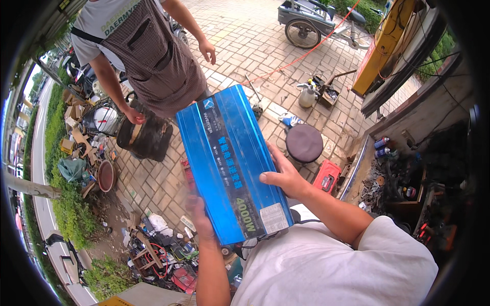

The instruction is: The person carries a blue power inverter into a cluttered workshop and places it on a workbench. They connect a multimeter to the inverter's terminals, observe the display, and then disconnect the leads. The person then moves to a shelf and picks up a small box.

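A blue metal power inverter [255,178], a flat ribbed box with a black printed band and a white label near one corner, is held up in front of my body. My left hand [203,217] presses against its lower left edge, its fingers somewhat blurred. On the opposite long edge, my right hand [286,174] grips the box with the thumb on top and the other fingers along the side and partly hidden underneath. Dark cables [258,240] show at the near end of the inverter, against my white shirt.
A person in a checked apron [158,61] stands opposite, both hands hanging free. Around the brick paving [240,30] are a round stool [304,143], a red case [326,177], a spray bottle [307,96] and a cart [306,23]. Scrap parts [158,255] lie heaped at lower left.
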Available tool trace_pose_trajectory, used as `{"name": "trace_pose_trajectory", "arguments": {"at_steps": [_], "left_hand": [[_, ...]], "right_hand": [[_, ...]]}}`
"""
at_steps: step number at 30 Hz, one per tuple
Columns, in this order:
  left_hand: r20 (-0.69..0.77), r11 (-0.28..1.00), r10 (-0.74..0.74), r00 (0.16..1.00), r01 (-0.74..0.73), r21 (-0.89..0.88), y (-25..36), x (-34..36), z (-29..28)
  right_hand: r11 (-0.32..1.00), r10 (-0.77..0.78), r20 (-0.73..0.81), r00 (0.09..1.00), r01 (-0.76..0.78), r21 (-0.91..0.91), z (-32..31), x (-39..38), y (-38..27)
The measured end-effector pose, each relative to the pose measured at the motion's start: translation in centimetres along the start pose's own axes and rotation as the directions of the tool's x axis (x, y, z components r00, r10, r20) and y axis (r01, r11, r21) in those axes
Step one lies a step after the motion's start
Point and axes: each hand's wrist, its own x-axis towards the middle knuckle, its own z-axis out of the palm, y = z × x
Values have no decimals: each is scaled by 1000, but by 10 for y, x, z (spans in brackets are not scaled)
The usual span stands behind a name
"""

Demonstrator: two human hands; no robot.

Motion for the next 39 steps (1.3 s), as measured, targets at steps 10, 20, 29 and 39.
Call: {"name": "trace_pose_trajectory", "arguments": {"at_steps": [10, 20, 29, 39], "left_hand": [[-14, 989, -121, 993, 122, 80, -38, 115, 94], [52, 969, -222, 974, 214, 126, -26, 212, 185], [84, 961, -154, 985, 129, 245, -57, 291, 206], [377, 926, -293, 879, 163, 339, -45, 406, 223]], "right_hand": [[996, 44, -67, 997, -38, 84, -121, 86, -43], [992, -42, -168, 985, 61, 108, -185, 158, -65], [961, 110, -345, 932, -11, 277, -208, 188, -68], [949, 257, -526, 810, -111, 294, -213, 240, -82]]}}
